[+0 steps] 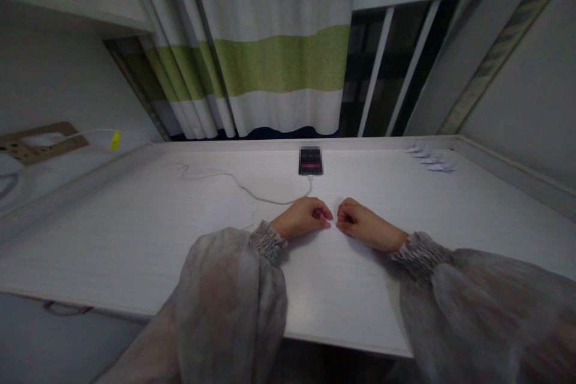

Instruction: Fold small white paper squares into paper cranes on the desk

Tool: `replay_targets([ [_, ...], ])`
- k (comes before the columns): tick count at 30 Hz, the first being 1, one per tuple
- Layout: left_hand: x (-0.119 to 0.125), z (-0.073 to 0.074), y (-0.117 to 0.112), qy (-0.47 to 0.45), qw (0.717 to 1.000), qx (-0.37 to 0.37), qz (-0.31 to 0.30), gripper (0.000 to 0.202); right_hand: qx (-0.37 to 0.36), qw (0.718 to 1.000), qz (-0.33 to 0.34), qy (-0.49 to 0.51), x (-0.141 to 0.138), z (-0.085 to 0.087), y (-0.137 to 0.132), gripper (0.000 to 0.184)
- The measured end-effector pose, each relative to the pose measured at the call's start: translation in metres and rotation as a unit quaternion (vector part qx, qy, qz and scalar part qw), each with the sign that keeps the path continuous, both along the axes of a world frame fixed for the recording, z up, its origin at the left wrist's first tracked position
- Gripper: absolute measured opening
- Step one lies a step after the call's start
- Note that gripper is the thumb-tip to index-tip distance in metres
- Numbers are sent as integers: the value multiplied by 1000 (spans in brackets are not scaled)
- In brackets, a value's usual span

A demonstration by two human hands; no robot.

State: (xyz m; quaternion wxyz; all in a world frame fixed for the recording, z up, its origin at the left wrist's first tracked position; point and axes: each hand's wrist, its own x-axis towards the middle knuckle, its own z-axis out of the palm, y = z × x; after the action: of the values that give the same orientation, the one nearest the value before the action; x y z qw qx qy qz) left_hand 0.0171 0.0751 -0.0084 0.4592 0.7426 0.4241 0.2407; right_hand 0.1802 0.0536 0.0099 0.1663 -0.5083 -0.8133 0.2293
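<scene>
Both my hands rest on a white desk (135, 240), close together near its middle. My left hand (302, 218) has its fingers curled in, with the fingertips pinched toward the right. My right hand (360, 225) mirrors it, fingers curled and pinched toward the left. The fingertips of the two hands lie almost touching. Whatever sits between them is pale and blends into the desk, so I cannot make it out. A faint white sheet (225, 217) lies flat just left of my left hand. Loose grey sleeves cover both arms.
A small dark device (310, 160) sits at the desk's back edge, its white cable (234, 180) trailing left. Several small folded white paper shapes (429, 159) lie at the back right. A power strip (40, 143) is on the left ledge. A striped curtain (279, 60) hangs behind.
</scene>
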Motion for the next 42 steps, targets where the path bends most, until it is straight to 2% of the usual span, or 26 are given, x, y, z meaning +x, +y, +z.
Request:
replay_targets([
  [10, 1, 0, 2, -19, 999, -39, -3, 18, -20, 1000, -19, 13, -2, 0, 1, 14],
  [16, 0, -3, 6, -17, 999, -32, -19, 19, -35, 999, -21, 33, -1, -1, 2, 13],
  [29, 2, 0, 4, -7, 1000, -28, -6, 18, -4, 1000, 10, 29, 2, -1, 0, 10],
  [34, 3, 3, 4, 10, 999, -35, 8, 18, -26, 999, -10, 28, -2, 0, 0, 6],
  [38, 3, 3, 3, -11, 998, -59, 13, 19, -21, 999, -5, 37, -6, 0, 3, 9],
  [42, 2, 3, 2, -21, 998, -63, 16, 18, -60, 996, -9, 65, -3, -1, 6, 9],
])
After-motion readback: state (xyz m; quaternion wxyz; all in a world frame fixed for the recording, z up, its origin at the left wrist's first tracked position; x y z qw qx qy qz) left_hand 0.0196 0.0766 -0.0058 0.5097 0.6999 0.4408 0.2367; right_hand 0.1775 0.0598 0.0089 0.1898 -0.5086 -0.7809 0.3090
